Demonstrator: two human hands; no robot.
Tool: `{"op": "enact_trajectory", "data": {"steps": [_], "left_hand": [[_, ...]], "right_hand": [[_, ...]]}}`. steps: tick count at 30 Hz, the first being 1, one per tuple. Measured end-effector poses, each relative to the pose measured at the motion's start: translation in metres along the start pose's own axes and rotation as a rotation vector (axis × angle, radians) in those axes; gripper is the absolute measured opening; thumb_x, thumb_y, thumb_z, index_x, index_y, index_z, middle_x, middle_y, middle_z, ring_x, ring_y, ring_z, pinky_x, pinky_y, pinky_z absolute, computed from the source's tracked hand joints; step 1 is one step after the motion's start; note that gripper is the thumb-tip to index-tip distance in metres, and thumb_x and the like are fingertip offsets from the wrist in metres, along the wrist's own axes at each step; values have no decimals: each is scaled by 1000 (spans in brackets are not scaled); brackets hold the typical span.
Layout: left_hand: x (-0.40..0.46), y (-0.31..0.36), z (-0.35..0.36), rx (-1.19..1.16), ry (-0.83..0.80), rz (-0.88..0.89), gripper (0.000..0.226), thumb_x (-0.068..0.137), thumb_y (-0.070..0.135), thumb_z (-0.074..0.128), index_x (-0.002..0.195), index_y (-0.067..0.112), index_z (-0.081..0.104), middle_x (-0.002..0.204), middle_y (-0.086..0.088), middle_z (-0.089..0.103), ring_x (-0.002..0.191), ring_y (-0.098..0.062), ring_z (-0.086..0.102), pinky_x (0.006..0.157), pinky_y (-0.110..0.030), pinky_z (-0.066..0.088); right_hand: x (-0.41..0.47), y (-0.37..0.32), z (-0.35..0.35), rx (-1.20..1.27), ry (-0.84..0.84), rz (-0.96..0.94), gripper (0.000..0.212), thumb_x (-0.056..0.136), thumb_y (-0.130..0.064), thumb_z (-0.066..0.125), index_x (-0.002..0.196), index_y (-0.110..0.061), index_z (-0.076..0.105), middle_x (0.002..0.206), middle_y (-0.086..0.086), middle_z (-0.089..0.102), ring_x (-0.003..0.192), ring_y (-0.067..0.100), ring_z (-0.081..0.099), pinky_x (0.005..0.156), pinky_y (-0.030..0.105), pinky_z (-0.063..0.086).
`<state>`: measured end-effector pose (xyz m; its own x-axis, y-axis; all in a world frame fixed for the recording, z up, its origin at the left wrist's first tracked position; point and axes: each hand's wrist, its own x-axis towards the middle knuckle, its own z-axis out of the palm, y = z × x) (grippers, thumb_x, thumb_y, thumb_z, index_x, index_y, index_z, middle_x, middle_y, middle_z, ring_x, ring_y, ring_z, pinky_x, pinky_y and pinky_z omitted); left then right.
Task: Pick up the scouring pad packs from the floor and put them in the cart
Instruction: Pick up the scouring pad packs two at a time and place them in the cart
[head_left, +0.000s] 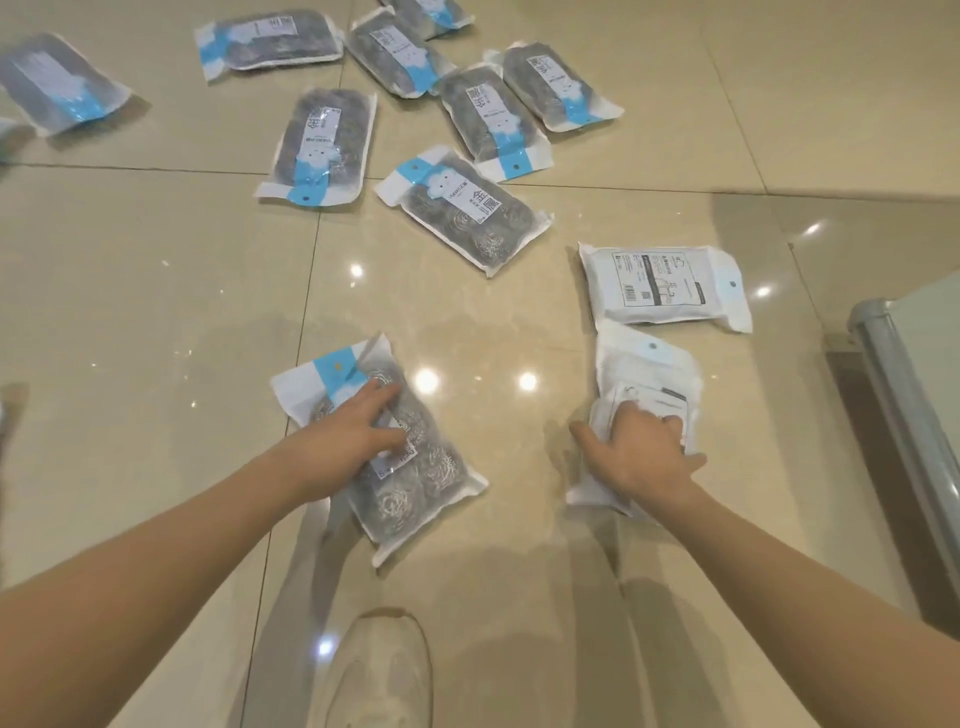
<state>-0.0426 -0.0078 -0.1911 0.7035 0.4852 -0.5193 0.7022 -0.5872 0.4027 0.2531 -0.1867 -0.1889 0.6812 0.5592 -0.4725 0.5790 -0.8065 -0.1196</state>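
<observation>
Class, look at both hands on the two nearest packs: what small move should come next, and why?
Probably close the fingers and lift. The left hand lies on a face-up pack, the right hand on a face-down pack; both packs still lie on the floor.

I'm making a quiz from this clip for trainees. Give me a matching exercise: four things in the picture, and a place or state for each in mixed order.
Things:
1. left hand
2. right hand
3. white-backed pack
4. shoe

States:
A. lies untouched, printed back up
B. at the bottom edge, on the floor
C. rests on a pack showing its steel scourers
D. grips a pack lying white side up

Pairs: 1-C, 2-D, 3-A, 4-B
</observation>
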Motion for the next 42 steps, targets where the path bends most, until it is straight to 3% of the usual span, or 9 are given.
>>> {"op": "enact_trajectory", "data": {"steps": [3,6,10,14,17,22,27,30,42], "left_hand": [[-4,2,22,-18,265,19,42,84,3,64,125,12,63,159,-19,31,141,-45,38,108,-45,38],[-10,15,45,-303,592,-417,67,85,33,73,141,7,47,153,-24,31,134,-49,39,106,-54,38],[-10,29,50,-823,346,-883,116,60,55,92,144,1,33,141,-22,44,128,-41,47,91,-44,47],[5,24,41,-1055,380,-819,104,44,38,98,130,6,50,114,-14,69,94,-32,70,81,-48,61],[6,34,26,-1101,427,-726,73,65,13,95,122,10,50,106,-8,68,91,-29,70,74,-42,60],[6,32,28,-1143,361,-578,57,71,9,91,119,17,62,105,-4,74,93,-28,74,80,-42,61],[11,39,29,-1205,344,-535,53,77,4,86,122,16,61,106,-6,76,82,-20,77,68,-34,62],[0,55,5,-1153,337,-499,53,82,3,81,126,20,59,105,2,74,82,-14,75,63,-26,57],[-174,168,-256,-1218,447,-481,52,81,7,80,127,13,57,109,-5,74,94,-23,76,79,-38,63]], "right_hand": [[-7,-13,6,-16,-20,134,72,80,-67,65,125,-20,34,123,13,45,129,44,37,100,74,33],[-10,-18,5,-140,9,150,66,81,-13,70,132,-23,28,126,16,35,117,44,39,86,66,50],[-7,-13,-11,92,141,-25,52,85,6,50,127,-16,30,123,19,36,96,41,44,75,49,45],[-4,-15,-52,877,248,-55,56,87,-13,70,127,-23,32,115,8,53,93,32,63,81,46,58],[-6,-19,-49,1319,-8,121,62,92,-4,71,129,-30,29,111,8,64,81,24,69,65,36,59],[-1,-3,8,1293,-239,293,68,91,-9,74,135,-29,26,115,5,63,92,30,71,72,54,63],[12,-23,23,1181,-100,288,64,70,-22,95,122,-4,63,101,6,77,83,20,77,58,27,61],[4,-29,10,1171,-107,327,55,74,-11,90,122,-2,64,103,11,76,85,27,77,64,36,65],[-182,-68,-300,1109,-80,14,42,92,-29,78,126,-10,61,112,6,78,94,19,78,75,32,65]]}}
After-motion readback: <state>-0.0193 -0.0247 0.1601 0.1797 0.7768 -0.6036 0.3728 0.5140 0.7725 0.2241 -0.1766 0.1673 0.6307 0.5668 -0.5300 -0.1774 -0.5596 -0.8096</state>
